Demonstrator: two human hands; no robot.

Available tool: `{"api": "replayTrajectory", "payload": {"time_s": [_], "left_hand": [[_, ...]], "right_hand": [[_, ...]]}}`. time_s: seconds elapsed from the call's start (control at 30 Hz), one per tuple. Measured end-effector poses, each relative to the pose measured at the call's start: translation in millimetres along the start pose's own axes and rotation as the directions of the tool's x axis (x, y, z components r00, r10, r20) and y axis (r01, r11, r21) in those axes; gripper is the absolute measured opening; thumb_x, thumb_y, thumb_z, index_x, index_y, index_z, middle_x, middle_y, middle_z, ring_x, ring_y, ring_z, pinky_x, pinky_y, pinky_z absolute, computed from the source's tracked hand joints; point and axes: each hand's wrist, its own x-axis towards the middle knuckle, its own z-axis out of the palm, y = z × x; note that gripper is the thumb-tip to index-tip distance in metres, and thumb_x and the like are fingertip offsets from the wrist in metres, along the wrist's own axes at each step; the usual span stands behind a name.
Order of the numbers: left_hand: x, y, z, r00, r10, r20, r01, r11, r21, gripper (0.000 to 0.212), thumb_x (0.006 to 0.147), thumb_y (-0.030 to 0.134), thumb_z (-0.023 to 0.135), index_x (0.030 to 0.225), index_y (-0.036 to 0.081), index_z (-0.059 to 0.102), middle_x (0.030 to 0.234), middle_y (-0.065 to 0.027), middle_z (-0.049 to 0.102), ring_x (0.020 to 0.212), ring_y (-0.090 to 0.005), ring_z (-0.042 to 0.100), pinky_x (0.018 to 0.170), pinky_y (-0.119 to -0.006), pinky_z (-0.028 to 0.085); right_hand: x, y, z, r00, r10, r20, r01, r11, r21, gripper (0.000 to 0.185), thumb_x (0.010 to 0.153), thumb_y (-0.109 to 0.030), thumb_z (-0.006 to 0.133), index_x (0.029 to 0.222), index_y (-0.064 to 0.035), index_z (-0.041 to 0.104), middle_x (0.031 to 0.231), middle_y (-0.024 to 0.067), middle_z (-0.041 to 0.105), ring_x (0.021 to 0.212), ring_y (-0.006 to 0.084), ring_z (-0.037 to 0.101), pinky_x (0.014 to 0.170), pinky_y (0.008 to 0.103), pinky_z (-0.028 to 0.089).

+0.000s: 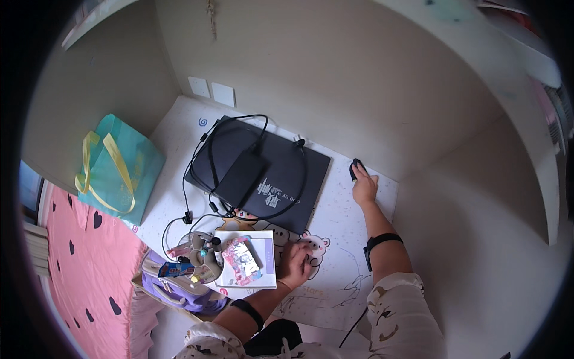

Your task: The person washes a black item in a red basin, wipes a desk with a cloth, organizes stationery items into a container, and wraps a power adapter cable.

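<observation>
My right hand [366, 188] reaches to the far right end of the white desk [334, 233]. Its fingers press over a small black object [355, 170], partly hidden; I cannot tell exactly what it is. Nothing is in my left hand [296, 267], which is low over the desktop with loosely bent, separated fingers. Just left of it lies a white notebook or box [268, 240] with a pink-and-blue decorated item [242, 260] on top. Beyond is a closed dark laptop [287, 170] bearing white writing. A black power adapter [241, 176] with looped cable and a plug [299, 142] rests on it.
A divided pen holder [204, 258] stands at the desk's left front. A teal gift bag [130, 157] with yellow handles is at the left end. Below that edge are a purple backpack [175, 291] and a pink bed cover [80, 260]. Walls border the desk behind.
</observation>
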Motion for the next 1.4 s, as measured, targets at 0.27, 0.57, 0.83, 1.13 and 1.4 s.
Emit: {"api": "replayTrajectory", "payload": {"time_s": [0.27,0.57,0.83,1.13,1.4], "left_hand": [[-2.5,-6.0,6.6,0.996,-0.061,-0.063,0.054,0.993,-0.109,0.035,0.073,-0.001,0.054,0.108,0.0,0.049,0.125,-0.022,0.044,0.114,-0.0378,0.048,0.099,-0.043,0.04],[-10.0,-21.5,12.7,0.981,-0.01,-0.196,-0.024,0.985,-0.169,0.038,0.082,0.009,0.054,0.116,0.002,0.039,0.131,-0.0229,0.039,0.12,-0.0377,0.042,0.105,-0.048,0.031],[-10.9,-30.3,12.3,0.976,-0.065,-0.209,-0.002,0.952,-0.306,0.054,0.081,0.018,0.059,0.126,-0.001,0.037,0.13,-0.0193,0.042,0.117,-0.0311,0.044,0.103,-0.041,0.034],[-6.5,-26.0,10.2,0.993,-0.048,-0.11,0.019,0.968,-0.25,0.045,0.076,0.005,0.06,0.116,0.003,0.042,0.126,-0.0195,0.047,0.114,-0.0355,0.049,0.101,-0.042,0.037],[-3.8,-19.9,10.8,0.992,-0.014,-0.123,-0.022,0.959,-0.282,0.045,0.071,0.005,0.061,0.112,0.004,0.043,0.119,-0.0202,0.05,0.112,-0.0362,0.05,0.098,-0.043,0.039]], "right_hand": [[-6.6,-35.6,28.6,0.902,-0.416,-0.118,0.429,0.895,0.124,0.047,0.078,0.003,0.059,0.117,-0.0201,0.07,0.135,-0.0095,0.058,0.095,0.0241,0.051,0.091,0.0331,0.042],[-154.0,-54.4,4.5,0.88,-0.47,-0.068,0.468,0.833,0.295,0.045,0.076,0.005,0.059,0.109,-0.022,0.074,0.129,-0.0094,0.063,0.086,0.0212,0.044,0.087,0.0299,0.039],[-284.2,-56.4,-21.3,0.882,-0.455,0.119,0.323,0.769,0.552,0.044,0.076,0.007,0.057,0.104,-0.021,0.075,0.124,-0.0058,0.066,0.082,0.0225,0.051,0.086,0.0303,0.04],[-301.0,-15.4,-33.1,0.973,0.185,-0.14,-0.189,0.982,-0.01,0.046,0.091,-0.022,0.054,0.135,-0.0094,0.052,0.147,0.0114,0.043,0.132,0.0345,0.039,0.109,0.0509,0.028],[-171.5,39.5,-18.8,0.977,0.214,-0.02,-0.214,0.959,-0.187,0.059,0.099,-0.042,0.038,0.149,-0.0103,0.032,0.159,0.0116,0.022,0.146,0.0331,0.019,0.114,0.0559,0.018]]}}
